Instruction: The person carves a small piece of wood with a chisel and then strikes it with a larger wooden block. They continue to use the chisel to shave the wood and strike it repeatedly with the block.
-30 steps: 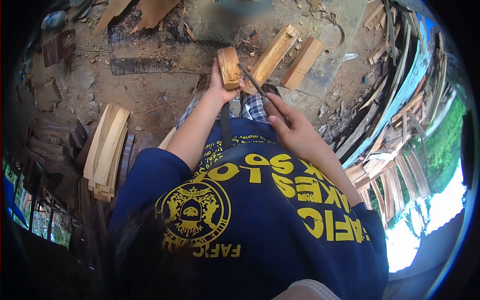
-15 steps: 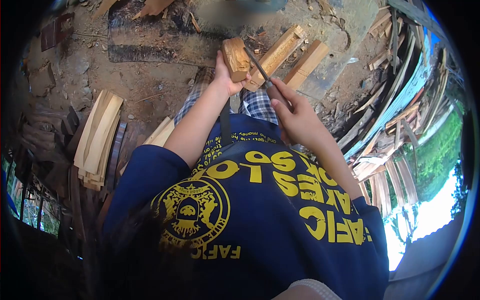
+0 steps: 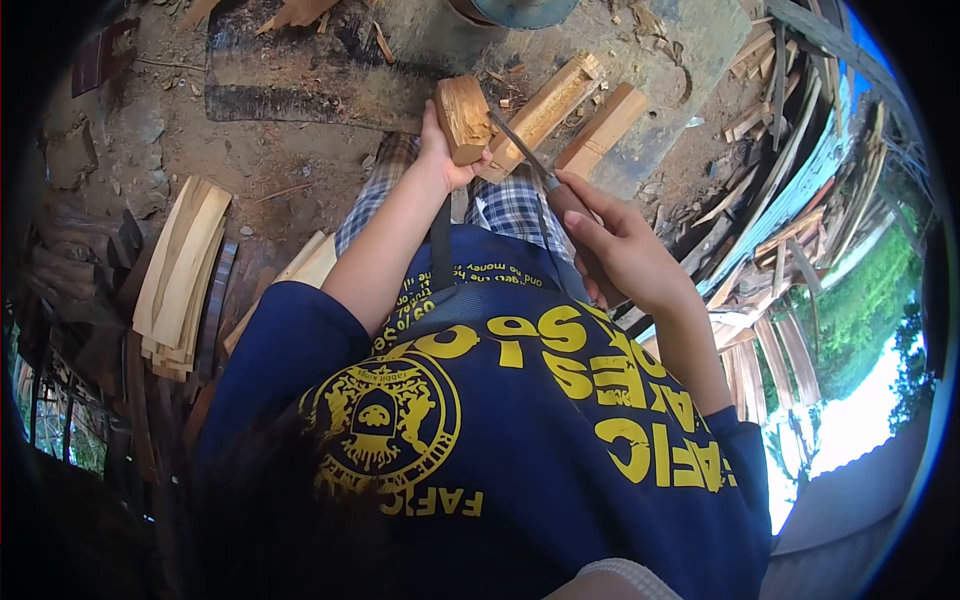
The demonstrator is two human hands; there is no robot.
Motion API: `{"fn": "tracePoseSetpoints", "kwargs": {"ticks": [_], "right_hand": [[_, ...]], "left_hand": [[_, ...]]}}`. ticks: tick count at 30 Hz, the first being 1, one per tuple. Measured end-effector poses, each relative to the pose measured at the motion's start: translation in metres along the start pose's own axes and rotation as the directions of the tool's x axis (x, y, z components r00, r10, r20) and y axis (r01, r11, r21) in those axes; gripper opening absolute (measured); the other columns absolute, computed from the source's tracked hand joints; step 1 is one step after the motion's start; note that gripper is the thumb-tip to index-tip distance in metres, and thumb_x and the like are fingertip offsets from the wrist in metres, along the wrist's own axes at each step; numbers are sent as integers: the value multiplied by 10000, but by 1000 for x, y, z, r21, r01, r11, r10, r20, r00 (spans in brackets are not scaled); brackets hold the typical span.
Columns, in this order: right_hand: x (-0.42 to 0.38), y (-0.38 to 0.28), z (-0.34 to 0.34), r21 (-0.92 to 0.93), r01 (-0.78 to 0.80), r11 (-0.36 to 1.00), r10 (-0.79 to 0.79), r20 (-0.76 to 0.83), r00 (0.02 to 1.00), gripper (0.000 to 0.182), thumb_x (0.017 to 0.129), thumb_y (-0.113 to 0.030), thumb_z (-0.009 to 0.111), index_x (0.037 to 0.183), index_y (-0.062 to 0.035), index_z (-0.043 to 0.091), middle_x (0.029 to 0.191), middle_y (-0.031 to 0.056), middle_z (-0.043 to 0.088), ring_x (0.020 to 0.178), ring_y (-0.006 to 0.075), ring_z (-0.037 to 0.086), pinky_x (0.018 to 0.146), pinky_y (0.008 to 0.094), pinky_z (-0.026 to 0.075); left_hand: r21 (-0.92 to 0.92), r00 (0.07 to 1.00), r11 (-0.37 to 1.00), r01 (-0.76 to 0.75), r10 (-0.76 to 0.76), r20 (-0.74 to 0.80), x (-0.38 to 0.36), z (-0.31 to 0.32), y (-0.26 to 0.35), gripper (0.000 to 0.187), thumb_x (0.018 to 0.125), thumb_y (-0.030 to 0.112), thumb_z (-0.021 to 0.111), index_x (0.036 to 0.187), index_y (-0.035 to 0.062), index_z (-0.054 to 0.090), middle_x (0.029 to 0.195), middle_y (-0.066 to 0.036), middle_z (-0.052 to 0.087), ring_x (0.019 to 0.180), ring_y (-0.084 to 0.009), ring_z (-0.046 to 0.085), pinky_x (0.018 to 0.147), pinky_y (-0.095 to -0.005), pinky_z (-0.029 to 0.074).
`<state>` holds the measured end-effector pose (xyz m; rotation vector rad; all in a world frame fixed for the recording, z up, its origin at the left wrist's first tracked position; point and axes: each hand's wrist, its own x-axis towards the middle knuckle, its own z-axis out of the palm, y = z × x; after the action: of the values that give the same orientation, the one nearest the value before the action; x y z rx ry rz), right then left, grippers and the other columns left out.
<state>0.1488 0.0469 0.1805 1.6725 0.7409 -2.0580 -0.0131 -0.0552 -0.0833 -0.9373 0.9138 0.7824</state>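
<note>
My left hand [image 3: 447, 160] grips a short wooden block [image 3: 463, 118] above my knees. In my right hand [image 3: 625, 240] is the brown handle of a chisel [image 3: 522, 145], whose narrow metal blade points up and left, its tip beside the block's right edge. Behind the blade lies a longer carved wooden piece [image 3: 548, 108]. A second squared wooden piece [image 3: 603, 130] rests to the right of it.
A worn board [image 3: 300, 75] with wood chips lies on the dirt ground ahead. At the top edge stands a round blue-grey container [image 3: 515, 10]. Stacked wood slats [image 3: 182, 275] are at the left, and piled wood strips [image 3: 790, 215] at the right.
My right hand and the chisel have moved slightly right and down. The block in my left hand has turned a little. More of the round container shows at the top.
</note>
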Motion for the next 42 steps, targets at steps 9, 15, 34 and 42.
{"fn": "tracePoseSetpoints", "kwargs": {"ticks": [9,15,34,42], "right_hand": [[3,-11,2,-99,-38,994,36,-27,999,538,998,-243,502,1497,-123,343,607,19,510,445,120,542,414,264,439],[6,-18,1,-119,-77,990,73,-37,997,521,1006,-254,502,1495,-155,355,606,-1,506,423,97,511,406,245,421],[105,-49,10,-172,45,984,-49,-15,999,584,972,-214,495,1509,-96,299,708,68,553,491,146,558,430,302,479],[52,-3,1,193,79,978,-41,-194,980,579,973,-219,527,1508,-166,313,753,56,542,492,148,554,408,275,456]], "left_hand": [[20,999,999,32,-32,-3,3,-7,4,836,837,839,260,1165,138,577,1041,-84,574,832,-236,543,597,-338,487],[10,999,999,45,-45,2,2,-6,3,837,838,839,255,1180,144,573,1061,-80,579,870,-239,543,607,-339,489],[102,995,992,70,-76,62,-11,-7,11,791,891,789,184,1195,174,577,1038,-70,615,820,-226,578,591,-339,475],[-185,866,884,429,-345,362,-20,-28,36,563,995,441,427,1198,-82,480,1114,-253,529,955,-335,584,677,-372,616]]}}
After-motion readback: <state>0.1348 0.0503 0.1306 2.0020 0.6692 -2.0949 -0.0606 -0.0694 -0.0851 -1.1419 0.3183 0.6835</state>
